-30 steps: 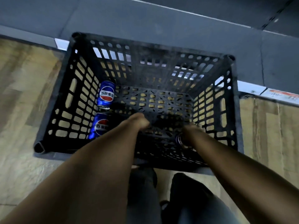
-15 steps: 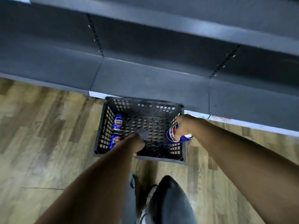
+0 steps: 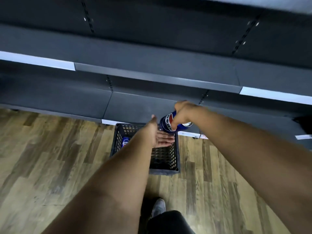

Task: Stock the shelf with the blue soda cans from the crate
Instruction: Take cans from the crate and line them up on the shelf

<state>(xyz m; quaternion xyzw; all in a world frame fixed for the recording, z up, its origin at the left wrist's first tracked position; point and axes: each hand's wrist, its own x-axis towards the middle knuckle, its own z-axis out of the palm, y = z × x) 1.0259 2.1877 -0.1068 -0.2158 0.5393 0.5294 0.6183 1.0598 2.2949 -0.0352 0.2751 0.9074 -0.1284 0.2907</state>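
A: Lifting one blue can (image 3: 167,123) out, by the look of it. The right hand (image 3: 183,114) has its fingers and thumb curled round the can's body from above, and the can hangs tilted over the far right corner of the black crate (image 3: 164,163), in front of the lowest shelf (image 3: 135,105).

B: And the left hand (image 3: 159,137)?

A: Flat and palm-up just below the can, fingers straight and close together, thumb raised. I'd judge it's there to catch or steady the can, or to take it over.

B: Is it touching the can?

A: Cannot tell; they overlap in the view.

B: Anything left in the crate?

A: One more can (image 3: 125,142) shows against the left wall, lying low inside. Both arms hide part of the floor of the crate, so there may be others.

B: Shelves?

A: No cans on the parts in view. Stocking seems barely begun.
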